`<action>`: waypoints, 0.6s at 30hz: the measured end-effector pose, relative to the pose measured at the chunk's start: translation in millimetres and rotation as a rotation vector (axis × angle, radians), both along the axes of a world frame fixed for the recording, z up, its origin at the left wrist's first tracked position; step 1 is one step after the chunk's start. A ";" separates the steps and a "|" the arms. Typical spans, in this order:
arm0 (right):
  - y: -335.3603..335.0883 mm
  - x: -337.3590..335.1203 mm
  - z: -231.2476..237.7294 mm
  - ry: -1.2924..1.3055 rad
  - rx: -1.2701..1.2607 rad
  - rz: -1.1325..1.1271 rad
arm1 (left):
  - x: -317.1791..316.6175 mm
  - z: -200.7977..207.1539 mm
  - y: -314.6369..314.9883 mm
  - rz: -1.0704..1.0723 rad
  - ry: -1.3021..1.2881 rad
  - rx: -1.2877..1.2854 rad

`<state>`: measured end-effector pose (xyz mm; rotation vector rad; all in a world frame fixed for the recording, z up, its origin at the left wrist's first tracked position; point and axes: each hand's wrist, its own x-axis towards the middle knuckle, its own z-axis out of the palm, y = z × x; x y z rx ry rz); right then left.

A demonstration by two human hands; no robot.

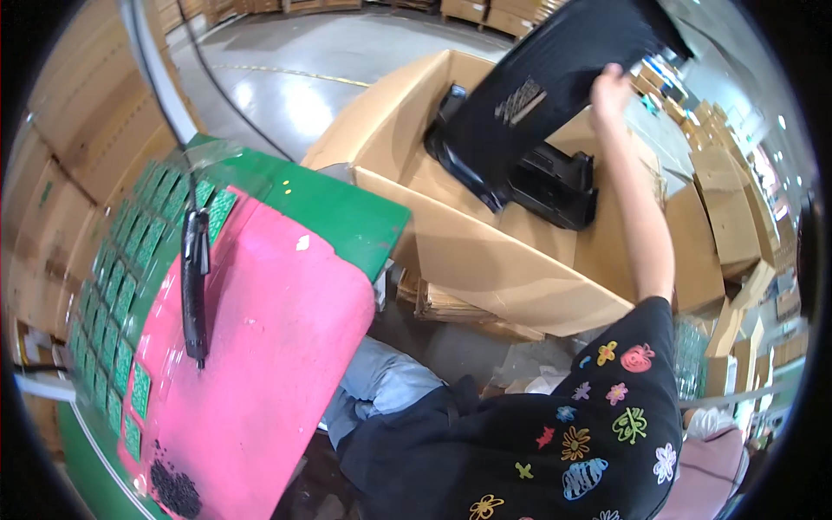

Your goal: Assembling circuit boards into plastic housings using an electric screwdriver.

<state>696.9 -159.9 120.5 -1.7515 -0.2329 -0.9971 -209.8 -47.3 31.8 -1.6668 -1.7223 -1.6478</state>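
Observation:
My right hand (609,95) reaches out at the upper right, its fingers closed on the edge of a large black plastic shell (537,74). The shell is tilted over an open cardboard box (511,269) and has a small grid of slots near its middle. Its lower end reaches down inside the box walls. Beneath it, another black plastic part (555,186) lies in the box; the shell hides some of it. My left hand is out of view.
On the left, a green table (321,195) carries a pink mat (269,295). A black electric screwdriver (195,286) hangs above it on a cord. Black screws (176,490) are heaped at the mat's near edge, beside rows of small green boards (113,303). Stacked cartons (724,208) stand right.

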 end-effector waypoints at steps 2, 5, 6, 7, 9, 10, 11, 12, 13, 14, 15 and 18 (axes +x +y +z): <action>15.4 -36.9 45.7 0.130 0.296 0.241 | 47.0 5.4 20.4 -0.097 -0.081 -0.044; 32.8 -110.6 60.2 0.355 0.555 0.938 | 71.5 5.9 33.7 -0.344 -0.154 -0.266; 6.5 -122.0 71.6 0.431 0.432 1.093 | 84.2 14.9 38.4 -0.503 -0.069 -0.308; 21.7 -123.7 43.2 0.558 0.389 1.230 | 108.6 24.6 32.5 -0.559 0.008 -0.323; 56.6 -212.1 17.4 0.751 0.318 1.312 | 136.4 13.3 39.4 -0.788 -0.182 -0.383; 57.5 -237.8 3.7 0.807 0.261 1.298 | 156.2 14.7 54.8 -0.909 -0.101 -0.434; 61.5 -280.5 1.8 0.935 0.206 1.276 | 174.8 17.6 68.1 -0.940 0.038 -0.466; 58.9 -291.3 -19.1 1.013 0.165 1.318 | 188.3 13.2 81.3 -1.015 0.114 -0.477; 58.7 -316.5 -29.8 1.135 0.030 1.357 | 200.6 13.0 87.4 -1.056 0.165 -0.560; 58.9 -333.4 -45.2 1.217 -0.021 1.443 | 200.5 7.0 91.9 -1.082 0.241 -0.583; 58.0 -342.2 -63.2 1.222 -0.097 1.469 | 202.1 -3.6 94.5 -1.086 0.342 -0.603; 69.5 -352.0 -86.8 1.443 -0.499 1.654 | 187.8 -17.7 107.5 -1.086 0.523 -0.771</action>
